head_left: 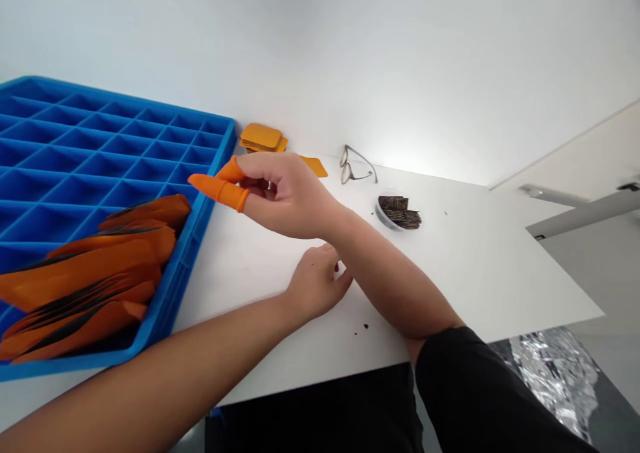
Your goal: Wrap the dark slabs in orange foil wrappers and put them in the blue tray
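My right hand (287,193), with orange covers on thumb and forefinger, is raised near the right edge of a blue divided tray (187,239). Its thumb and forefinger are pinched together; whatever is between them, if anything, is too small to tell. My left hand (317,279) is low over the white table (240,253), its fingertips hidden behind my right forearm. Orange pieces with dark sheets among them (100,266) stand in the tray's near right compartments.
Yellow-orange pieces (261,136) are stacked behind the tray, with another beside them. Glasses (357,166) lie at the back of the table. Right of them, a clear round bowl (383,221) holds dark brown flat pieces (400,213). Crinkled foil (555,373) shows at the lower right.
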A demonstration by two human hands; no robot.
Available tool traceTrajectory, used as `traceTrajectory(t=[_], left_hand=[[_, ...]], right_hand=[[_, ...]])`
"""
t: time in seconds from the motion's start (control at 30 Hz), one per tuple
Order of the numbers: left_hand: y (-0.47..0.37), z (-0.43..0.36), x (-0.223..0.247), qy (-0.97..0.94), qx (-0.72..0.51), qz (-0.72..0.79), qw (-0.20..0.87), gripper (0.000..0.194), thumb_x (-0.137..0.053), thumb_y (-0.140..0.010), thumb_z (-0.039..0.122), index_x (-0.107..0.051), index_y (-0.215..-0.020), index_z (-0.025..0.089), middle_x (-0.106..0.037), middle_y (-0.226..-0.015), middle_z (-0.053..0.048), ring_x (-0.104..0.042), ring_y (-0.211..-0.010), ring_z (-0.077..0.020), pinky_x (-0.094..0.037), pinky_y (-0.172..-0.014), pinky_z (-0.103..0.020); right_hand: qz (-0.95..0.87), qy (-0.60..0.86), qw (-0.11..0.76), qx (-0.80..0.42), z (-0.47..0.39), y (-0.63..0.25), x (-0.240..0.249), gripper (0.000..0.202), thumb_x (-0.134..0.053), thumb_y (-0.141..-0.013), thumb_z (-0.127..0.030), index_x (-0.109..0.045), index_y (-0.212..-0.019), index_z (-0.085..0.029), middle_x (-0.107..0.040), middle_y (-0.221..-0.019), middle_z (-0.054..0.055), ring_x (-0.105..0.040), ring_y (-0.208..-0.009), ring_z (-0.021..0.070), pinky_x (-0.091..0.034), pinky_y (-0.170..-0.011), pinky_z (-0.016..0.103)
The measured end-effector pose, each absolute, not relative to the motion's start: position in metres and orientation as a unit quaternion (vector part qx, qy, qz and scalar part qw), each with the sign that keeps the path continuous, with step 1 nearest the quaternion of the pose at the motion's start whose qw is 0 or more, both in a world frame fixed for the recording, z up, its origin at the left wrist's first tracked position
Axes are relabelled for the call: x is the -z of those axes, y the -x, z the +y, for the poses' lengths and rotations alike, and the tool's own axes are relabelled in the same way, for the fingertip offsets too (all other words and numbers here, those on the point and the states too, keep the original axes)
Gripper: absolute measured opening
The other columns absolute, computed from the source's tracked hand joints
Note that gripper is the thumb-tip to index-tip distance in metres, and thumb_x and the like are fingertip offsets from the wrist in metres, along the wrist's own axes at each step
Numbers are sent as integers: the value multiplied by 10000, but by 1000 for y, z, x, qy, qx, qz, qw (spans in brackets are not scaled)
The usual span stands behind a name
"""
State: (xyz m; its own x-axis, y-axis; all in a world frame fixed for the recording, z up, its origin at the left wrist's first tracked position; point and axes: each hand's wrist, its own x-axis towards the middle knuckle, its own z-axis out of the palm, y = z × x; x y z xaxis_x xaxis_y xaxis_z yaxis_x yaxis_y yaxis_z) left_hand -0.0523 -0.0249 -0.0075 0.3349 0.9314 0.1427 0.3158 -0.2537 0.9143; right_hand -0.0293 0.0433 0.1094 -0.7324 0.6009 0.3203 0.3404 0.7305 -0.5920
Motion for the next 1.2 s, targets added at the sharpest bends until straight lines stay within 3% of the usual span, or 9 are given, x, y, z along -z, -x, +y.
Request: traceTrajectory(t=[0.1, 0.23, 0.4, 0.47, 0.57, 0.73, 0.87, 1.03, 1.2], left_hand=[[54, -25, 4, -706, -340, 463, 414, 156, -578, -894, 259, -713, -973, 258, -667, -936, -20, -596, -751, -183, -517, -765, -402], [56, -26, 2, -701, -318, 481, 421, 189, -552, -937, 331, -717, -1015, 283, -645, -949, -17, -584, -777, -169, -503, -729, -350], [58, -24, 2, -699, -303, 487, 427, 178, -560, -957, 381, -702, -1011, 287, -654, -1009, -23, -616, -891, -188, -516, -765, -337], [58, -24, 4, -703, -298, 498, 410, 186, -558, -970, 414, -692, -1019, 295, -642, -1001, -19, -600, -866, -180, -519, -778, -338], [57, -22, 5, -700, -302, 529, 372, 164, -575, -973, 431, -670, -1052, 323, -639, -1040, -6, -594, -881, -172, -518, -810, -331], [55, -21, 7, -697, -283, 575, 320, 177, -607, -946, 484, -652, -1053, 351, -644, -1066, 0, -600, -894, -190, -520, -792, -338], [49, -20, 8, -707, -246, 599, 286, 209, -605, -934, 486, -644, -1097, 360, -651, -1130, -11, -622, -898, -205, -531, -771, -350], [33, 8, 1, -708, -260, 622, 209, 217, -583, -945, 472, -655, -1092, 329, -657, -1040, -16, -605, -748, -172, -504, -619, -303], [15, 76, -5, -716, -325, 615, 52, 273, -537, -956, 433, -668, -1131, 269, -663, -1186, -77, -622, -1106, -266, -495, -1032, -425]], right_hand=[[-875, 262, 320, -251, 51, -28, -123, 284, -587, -980, -489, -697, -895, -242, -539, -733, -40, -432, -652, 96, -356, -591, 287], [-794, 443, 382, -166, 66, -155, -128, 287, -650, -929, -485, -734, -1073, -251, -629, -826, 0, -541, -722, 124, -422, -651, 308], [-659, 583, 457, -127, 91, -289, -84, 432, -587, -923, -556, -660, -1207, -238, -638, -905, 57, -547, -679, 150, -414, -558, 321], [-666, 593, 432, -134, 99, -311, -64, 479, -562, -920, -603, -662, -1206, -232, -657, -901, 60, -582, -711, 164, -462, -594, 333], [-715, 581, 357, -154, 113, -318, -50, 445, -666, -872, -587, -711, -1172, -262, -717, -1033, 71, -648, -971, 221, -535, -877, 419], [-790, 531, 252, -171, 146, -304, -56, 297, -699, -874, -519, -781, -1075, -316, -665, -1343, 60, -423, -1433, 316, -319, -1211, 564], [-829, 486, 184, -205, 165, -293, -54, 257, -736, -846, -487, -812, -1017, -310, -585, -1490, 59, -259, -1547, 371, -255, -1228, 629], [-849, 445, 171, -230, 169, -291, -46, 223, -709, -866, -429, -796, -1009, -282, -609, -1453, 78, -309, -1528, 345, -321, -1197, 611], [-854, 418, 194, -243, 167, -294, -41, 211, -717, -854, -416, -745, -988, -255, -650, -1364, 81, -414, -1456, 309, -350, -1194, 579]])
